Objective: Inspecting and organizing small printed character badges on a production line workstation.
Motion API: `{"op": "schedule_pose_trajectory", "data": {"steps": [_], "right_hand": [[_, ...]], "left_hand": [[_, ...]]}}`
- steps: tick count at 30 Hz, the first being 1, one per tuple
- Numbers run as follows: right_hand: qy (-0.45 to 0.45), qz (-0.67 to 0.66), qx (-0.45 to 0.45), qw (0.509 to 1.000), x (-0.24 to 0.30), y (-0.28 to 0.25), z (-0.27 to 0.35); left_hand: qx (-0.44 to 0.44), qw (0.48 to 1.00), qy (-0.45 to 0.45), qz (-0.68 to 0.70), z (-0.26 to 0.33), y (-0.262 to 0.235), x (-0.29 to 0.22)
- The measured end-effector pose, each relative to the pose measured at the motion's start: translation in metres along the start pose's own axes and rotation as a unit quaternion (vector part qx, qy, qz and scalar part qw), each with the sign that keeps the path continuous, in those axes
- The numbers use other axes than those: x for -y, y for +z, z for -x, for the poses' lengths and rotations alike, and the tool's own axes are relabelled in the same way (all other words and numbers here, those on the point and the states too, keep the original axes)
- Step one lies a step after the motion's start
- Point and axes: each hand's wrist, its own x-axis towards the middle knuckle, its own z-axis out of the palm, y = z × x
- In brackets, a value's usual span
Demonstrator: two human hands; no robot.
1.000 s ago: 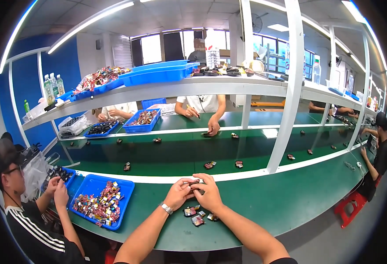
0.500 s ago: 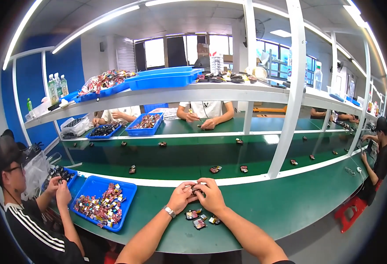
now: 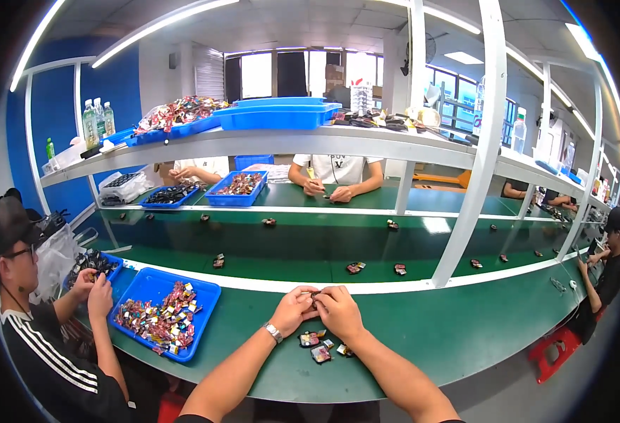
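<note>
My left hand (image 3: 294, 311), with a metal-banded watch on its wrist, and my right hand (image 3: 339, 314) meet over the green bench top. Both are closed, fingertips together, around a small dark part (image 3: 315, 299). Fingers cover most of it, so its exact kind is hidden. Just below my hands lie several small black assemblies (image 3: 320, 354) with pink and pale yellow patches. To the left, a blue tray (image 3: 215, 290) holds a heap of small red, white and yellow pieces (image 3: 162, 319).
A white rail (image 3: 268, 284) separates my bench from a green conveyor (image 3: 296, 248) carrying scattered assemblies. A white post (image 3: 469, 169) and overhead shelf (image 3: 275, 141) stand ahead. A co-worker (image 3: 45, 338) sits at left, handling small parts; others sit opposite and at far right.
The fingers of my right hand have drawn in closer against my left around the dark part. The view has shifted slightly, while the loose assemblies stay beneath my hands.
</note>
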Motion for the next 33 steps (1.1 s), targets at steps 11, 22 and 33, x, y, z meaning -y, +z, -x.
{"op": "schedule_pose_trajectory", "data": {"steps": [11,22,33], "right_hand": [[0.01,0.037,-0.007,0.999,0.002,0.003,0.003],[0.059,-0.005,-0.002,0.998,0.0,0.004,0.006],[0.095,-0.013,0.064,0.993,-0.057,0.036,-0.023]], "left_hand": [[-0.025,1.0,-0.001,-0.018,0.002,0.008,-0.002],[-0.052,0.998,-0.003,-0.024,-0.002,0.007,0.004],[-0.103,0.994,0.034,-0.013,-0.005,0.005,-0.002]]}}
